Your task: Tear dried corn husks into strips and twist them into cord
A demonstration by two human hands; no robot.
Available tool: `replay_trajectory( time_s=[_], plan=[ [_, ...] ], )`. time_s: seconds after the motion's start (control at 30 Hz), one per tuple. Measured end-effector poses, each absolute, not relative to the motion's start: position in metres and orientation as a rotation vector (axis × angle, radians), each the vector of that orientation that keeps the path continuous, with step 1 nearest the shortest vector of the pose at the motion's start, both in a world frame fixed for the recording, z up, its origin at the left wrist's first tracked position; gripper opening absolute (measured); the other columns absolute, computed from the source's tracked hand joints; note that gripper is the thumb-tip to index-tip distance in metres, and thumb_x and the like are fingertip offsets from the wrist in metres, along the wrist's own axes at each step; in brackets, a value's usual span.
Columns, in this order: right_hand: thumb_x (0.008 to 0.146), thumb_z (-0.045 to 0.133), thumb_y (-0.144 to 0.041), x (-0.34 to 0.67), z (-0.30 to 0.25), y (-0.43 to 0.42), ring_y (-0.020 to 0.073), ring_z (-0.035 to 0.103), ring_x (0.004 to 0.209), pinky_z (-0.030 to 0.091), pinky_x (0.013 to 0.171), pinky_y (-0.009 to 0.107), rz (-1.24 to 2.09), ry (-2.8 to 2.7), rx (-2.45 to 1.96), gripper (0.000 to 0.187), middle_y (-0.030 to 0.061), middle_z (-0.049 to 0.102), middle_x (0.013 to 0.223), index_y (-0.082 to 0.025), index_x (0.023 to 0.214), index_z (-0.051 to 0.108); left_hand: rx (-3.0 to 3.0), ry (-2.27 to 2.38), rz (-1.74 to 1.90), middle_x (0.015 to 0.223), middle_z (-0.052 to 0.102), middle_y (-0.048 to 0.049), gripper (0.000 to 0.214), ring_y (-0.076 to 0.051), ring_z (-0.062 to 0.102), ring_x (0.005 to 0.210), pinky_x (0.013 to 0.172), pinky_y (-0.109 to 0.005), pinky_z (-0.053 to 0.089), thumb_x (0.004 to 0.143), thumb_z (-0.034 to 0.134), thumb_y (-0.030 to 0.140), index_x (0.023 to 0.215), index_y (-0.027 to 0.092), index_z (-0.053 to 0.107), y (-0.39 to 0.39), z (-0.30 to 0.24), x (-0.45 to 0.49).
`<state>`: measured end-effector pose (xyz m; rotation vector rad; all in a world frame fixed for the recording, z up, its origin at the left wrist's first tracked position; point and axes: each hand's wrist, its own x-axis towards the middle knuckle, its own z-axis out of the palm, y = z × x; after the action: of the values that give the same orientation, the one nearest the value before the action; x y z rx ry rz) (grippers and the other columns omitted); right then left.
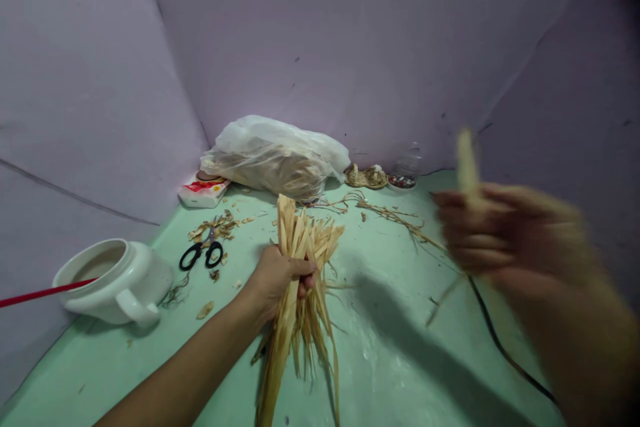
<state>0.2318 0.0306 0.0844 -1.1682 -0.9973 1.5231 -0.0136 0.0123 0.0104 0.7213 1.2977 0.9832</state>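
My left hand [277, 275] is closed round a bundle of dry, straw-coloured leaf strips [300, 293], held upright over the pale green floor, its loose ends trailing down toward me. My right hand [500, 233] is raised at the right and smeared by motion. Its fingers look curled round a single pale strip [467, 160] that sticks up above the fist. The two hands are well apart.
Black-handled scissors [203, 255] lie among leaf scraps left of the bundle. A white pot [117, 280] with a red stick [40, 293] stands at far left. A plastic bag of dry leaves [275, 157], a small box [204, 191], woven pieces [367, 177] and a black cable [500, 340] lie around.
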Motion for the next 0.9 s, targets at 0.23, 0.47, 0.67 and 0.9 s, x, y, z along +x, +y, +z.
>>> replay_trajectory(
  time_s=[0.23,0.47,0.67,0.9],
  plan=[
    [0.057,0.067,-0.024,0.138,0.01,0.023,0.001,0.017,0.035,0.006,0.032,0.017,1.935,-1.239,-1.315,0.018,-0.0093,0.033,0.042,-0.015,0.065,0.053,0.779,1.248,0.985,0.041,0.052,-0.0017,0.008,-0.008,0.044,0.035,0.035,-0.017,0.033,0.047,0.062,0.012,0.053,0.008,0.057,0.007,0.008,-0.009],
    [0.056,0.065,-0.022,0.137,0.008,0.019,0.0019,0.019,0.031,0.008,0.033,0.021,1.878,-1.232,-1.327,0.013,-0.0085,0.036,0.037,-0.015,0.056,0.054,0.915,1.368,0.923,0.04,0.052,-0.0003,0.007,-0.007,0.043,0.033,0.034,-0.018,0.034,0.047,0.053,0.004,0.049,0.01,0.056,0.002,0.006,-0.003],
    [0.055,0.061,-0.016,0.131,0.006,0.016,0.0026,0.021,0.031,0.013,0.035,0.022,1.802,-1.236,-1.295,0.017,-0.0084,0.035,0.035,-0.018,0.047,0.047,0.98,1.365,0.928,0.041,0.052,0.0007,0.01,-0.008,0.044,0.034,0.033,-0.018,0.034,0.048,0.05,0.004,0.052,0.011,0.056,0.001,0.004,0.0],
    [0.058,0.055,-0.02,0.128,0.002,0.013,0.0028,0.023,0.033,0.017,0.038,0.022,1.893,-1.24,-1.201,0.01,-0.003,0.049,0.041,-0.014,0.051,0.057,0.835,1.298,0.979,0.039,0.051,0.0007,0.014,-0.008,0.043,0.032,0.031,-0.017,0.032,0.044,0.05,0.005,0.054,0.01,0.059,0.0,0.005,0.004]
  ],
)
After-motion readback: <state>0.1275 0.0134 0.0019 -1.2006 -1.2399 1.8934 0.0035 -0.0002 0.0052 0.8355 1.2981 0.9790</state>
